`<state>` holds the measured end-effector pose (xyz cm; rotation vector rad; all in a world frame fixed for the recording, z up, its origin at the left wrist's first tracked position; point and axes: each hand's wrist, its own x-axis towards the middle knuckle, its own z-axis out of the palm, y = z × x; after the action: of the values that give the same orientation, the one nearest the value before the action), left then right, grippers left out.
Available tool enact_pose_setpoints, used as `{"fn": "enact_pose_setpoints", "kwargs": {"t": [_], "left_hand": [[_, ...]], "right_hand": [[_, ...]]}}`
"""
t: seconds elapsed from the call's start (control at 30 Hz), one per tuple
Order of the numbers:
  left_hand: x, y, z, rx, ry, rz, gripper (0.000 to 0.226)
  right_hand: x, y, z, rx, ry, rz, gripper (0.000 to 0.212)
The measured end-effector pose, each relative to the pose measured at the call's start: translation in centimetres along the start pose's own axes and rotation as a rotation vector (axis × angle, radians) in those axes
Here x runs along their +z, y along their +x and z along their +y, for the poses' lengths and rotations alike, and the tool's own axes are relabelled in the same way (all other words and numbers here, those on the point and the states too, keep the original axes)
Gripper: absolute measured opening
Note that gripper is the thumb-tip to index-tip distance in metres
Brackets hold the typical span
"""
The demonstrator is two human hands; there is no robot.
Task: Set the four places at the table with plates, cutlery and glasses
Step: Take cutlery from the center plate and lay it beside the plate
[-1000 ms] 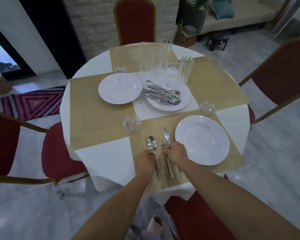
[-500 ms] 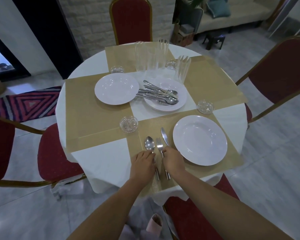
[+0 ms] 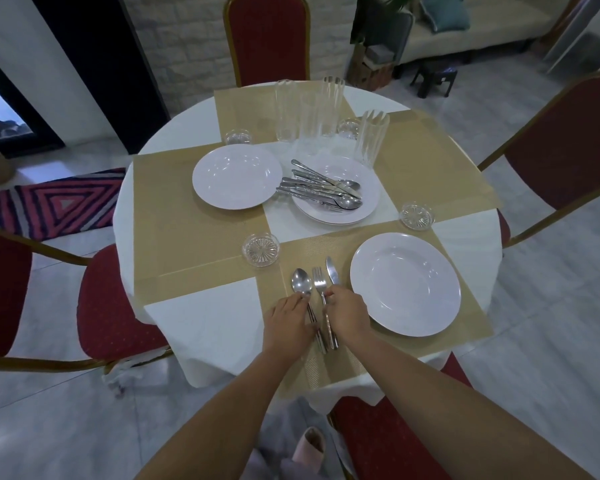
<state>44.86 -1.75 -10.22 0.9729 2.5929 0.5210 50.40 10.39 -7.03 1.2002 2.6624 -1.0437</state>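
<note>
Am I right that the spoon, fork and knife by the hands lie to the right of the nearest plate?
Not quite. The head view shows the spoon, fork and knife lying to the left of the nearest plate. The left hand and right hand are indeed on their handles.

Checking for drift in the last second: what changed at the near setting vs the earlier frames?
Little changed. The left hand and right hand stay on the handles of the spoon, fork and knife, nudging them into line; nothing was lifted or let go. The near plate, the plate with spare cutlery, the glasses and the small glass dishes stayed put.
</note>
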Motion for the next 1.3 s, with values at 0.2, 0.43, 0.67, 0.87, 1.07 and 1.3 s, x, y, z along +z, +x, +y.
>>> {"fn": "enact_pose_setpoints", "kwargs": {"t": [0.2, 0.43, 0.67, 0.87, 1.07, 1.3], "left_hand": [[0.11, 0.3, -0.15, -0.013, -0.01, -0.005, 0.064], [0.1, 0.35, -0.22, -0.006, -0.004, 0.004, 0.062], [0.12, 0.47, -0.36, -0.002, -0.01, -0.003, 0.062], [-0.29, 0.52, -0.34, 0.01, -0.021, -0.004, 0.059], [-0.46, 0.42, 0.08, 0.012, -0.011, -0.007, 0.059], [-0.26, 0.16, 0.13, 0.01, 0.007, -0.011, 0.061]], "right_hand": [[0.21, 0.16, 0.26, -0.006, 0.033, -0.018, 0.027], [0.55, -0.08, 0.49, -0.001, 0.068, -0.017, 0.025], [0.88, -0.26, 0.54, -0.018, 0.047, -0.005, 0.028], [0.93, -0.28, 0.6, -0.031, 0.033, 0.006, 0.028], [0.98, -0.32, 0.6, -0.036, 0.022, -0.004, 0.03], [0.9, -0.43, 0.71, -0.029, 0.034, -0.011, 0.032]]}}
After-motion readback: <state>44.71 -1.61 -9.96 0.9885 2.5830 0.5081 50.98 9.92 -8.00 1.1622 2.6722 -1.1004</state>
